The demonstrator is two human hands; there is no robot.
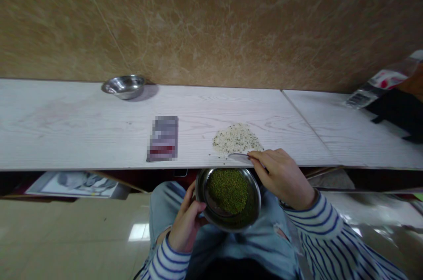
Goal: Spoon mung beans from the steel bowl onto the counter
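Note:
My left hand [188, 220] is closed on the left rim of a steel bowl [255, 204], thumb over the edge. The bowl is just below the table's front edge, above my lap, and holds many small green mung beans [228, 189]. On the table behind it lies a loose pile of white rice grains [236, 139] with green beans scattered through it. In my right hand [286, 176] is a thin metal spoon [238, 155], pinched between thumb and fingers. Its tip points left along the near edge of the pile. A few stray beans lie near that tip.
A smaller steel bowl [124, 87] stands at the back left by the wall. A blurred-out flat packet or phone [163, 138] lies left of the pile. At the far right are a clear bottle [380, 84] and a black object [399, 110]. Open shelves [125, 183] run under the tabletop.

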